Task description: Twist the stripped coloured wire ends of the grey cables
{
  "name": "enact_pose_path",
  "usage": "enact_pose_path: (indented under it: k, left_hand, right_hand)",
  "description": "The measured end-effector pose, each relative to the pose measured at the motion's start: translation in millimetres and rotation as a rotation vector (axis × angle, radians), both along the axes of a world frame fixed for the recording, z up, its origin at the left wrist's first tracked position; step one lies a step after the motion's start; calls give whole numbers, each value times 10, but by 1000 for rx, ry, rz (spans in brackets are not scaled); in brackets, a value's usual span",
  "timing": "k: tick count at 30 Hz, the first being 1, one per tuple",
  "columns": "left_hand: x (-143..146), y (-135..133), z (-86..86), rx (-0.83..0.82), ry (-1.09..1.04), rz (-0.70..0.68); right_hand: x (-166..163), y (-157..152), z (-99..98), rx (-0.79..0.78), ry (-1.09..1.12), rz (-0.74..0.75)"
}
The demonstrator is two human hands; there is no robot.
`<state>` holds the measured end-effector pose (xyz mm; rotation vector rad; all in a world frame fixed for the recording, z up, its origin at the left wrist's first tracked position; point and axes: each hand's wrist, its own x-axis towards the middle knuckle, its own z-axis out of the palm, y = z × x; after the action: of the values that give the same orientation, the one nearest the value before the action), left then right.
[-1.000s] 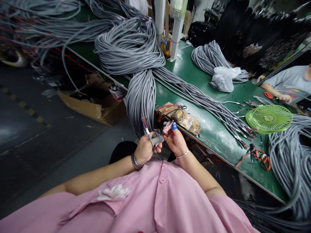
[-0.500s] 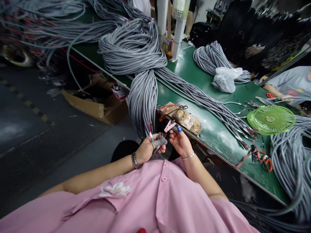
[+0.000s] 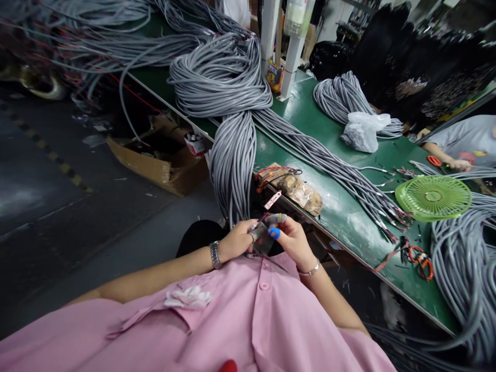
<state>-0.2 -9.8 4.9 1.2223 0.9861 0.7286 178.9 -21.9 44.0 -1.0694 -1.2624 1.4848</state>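
My left hand (image 3: 239, 241) is closed on a grey cable's end in front of my shirt, with a few dark and reddish wires (image 3: 264, 217) showing above the fingers. My right hand (image 3: 295, 241) comes in from the other side, its thumb in a blue cover and its index finger wrapped in grey. Its fingertips pinch at these wires. Much of the cable end lies hidden behind the fingers. A pink clip (image 3: 273, 200) sits just beyond my hands at the table edge. Behind it, a thick hank of grey cables (image 3: 233, 165) hangs over that edge.
On the green table (image 3: 333, 181) lie a taped brown block (image 3: 300, 194), a green fan (image 3: 433, 197), orange-handled scissors (image 3: 421, 262) and a plastic bag (image 3: 364, 130). Coiled grey cables (image 3: 220, 77) are piled at the back. A cardboard box (image 3: 151, 165) is at left; a co-worker's hand (image 3: 459, 164) is at far right.
My right hand has moved left and in to meet my left hand, away from the pink clip. The coloured wires that stood fanned out are now mostly covered by my fingers.
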Motion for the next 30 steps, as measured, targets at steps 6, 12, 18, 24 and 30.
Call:
enact_pose_path:
  k: [6, 12, 18, 24, 30]
  left_hand:
    - [-56, -71, 127, 39, -56, 15]
    - [-88, -69, 314, 54, -40, 79]
    - [-81, -35, 350, 33, -3, 34]
    - [-77, -8, 228, -202, -195, 195]
    - [-56, -11, 162, -181, -231, 243]
  right_hand:
    - [-148, 63, 8, 78, -46, -73]
    - [-172, 143, 56, -40, 40, -54]
    - [-229, 143, 31, -94, 53, -81]
    - [-232, 162, -55, -122, 57, -166]
    - [-243, 160, -112, -110, 63, -175]
